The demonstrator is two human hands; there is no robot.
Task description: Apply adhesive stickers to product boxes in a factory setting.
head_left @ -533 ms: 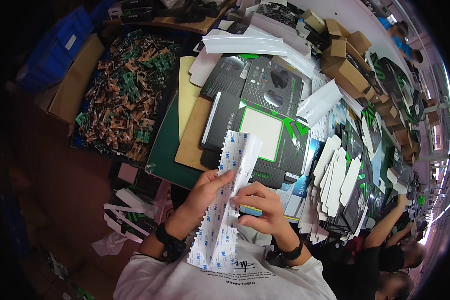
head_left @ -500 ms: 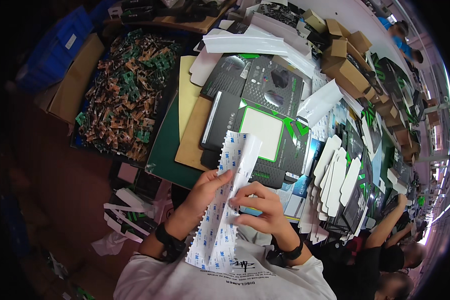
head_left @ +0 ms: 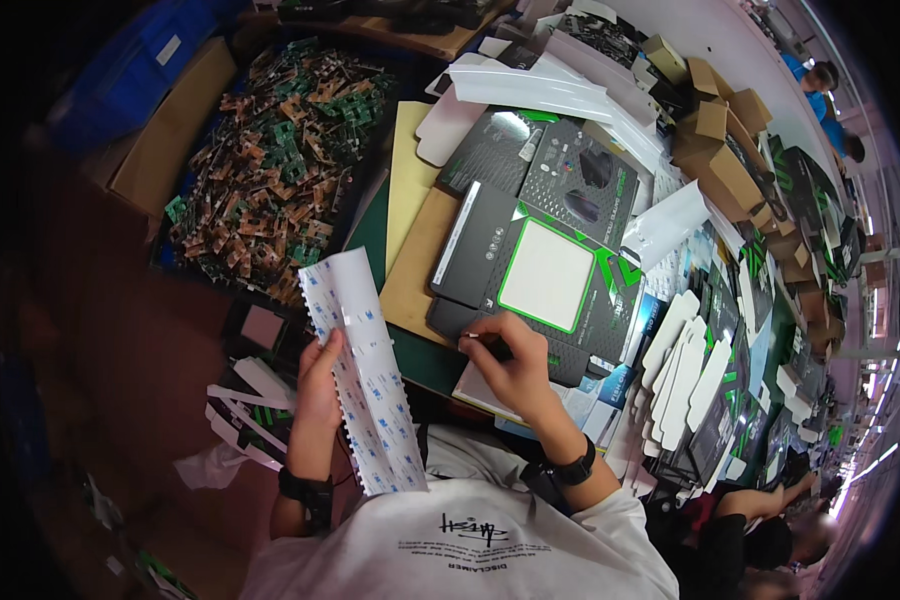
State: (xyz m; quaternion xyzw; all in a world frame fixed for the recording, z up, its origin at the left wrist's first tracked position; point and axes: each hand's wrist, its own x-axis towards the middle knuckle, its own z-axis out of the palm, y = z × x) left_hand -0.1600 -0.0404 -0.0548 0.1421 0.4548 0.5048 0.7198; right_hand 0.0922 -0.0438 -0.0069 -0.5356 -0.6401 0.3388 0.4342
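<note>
My left hand (head_left: 319,385) grips a long strip of white backing paper with blue print (head_left: 368,375) by its toothed left edge, thumb on top. The strip is tilted and its lower end reaches my shirt. My right hand (head_left: 515,362) is pinched at the near edge of a flattened black and green box (head_left: 570,345); a tiny pale piece shows at the fingertips, too small to name. The box lies printed side up, with a cream rectangular panel (head_left: 547,275) framed in green at its middle.
Left of the table, a bin holds a heap of small circuit boards (head_left: 280,165). Stacked white-edged box blanks (head_left: 680,375) stand to the right. Glossy white sheets (head_left: 530,88) and open brown cartons (head_left: 720,140) lie beyond. Other people sit at the far right.
My left hand has carried the backing strip left, away from the box. My right hand has left the strip and come to the box's near edge, its fingers now pinched.
</note>
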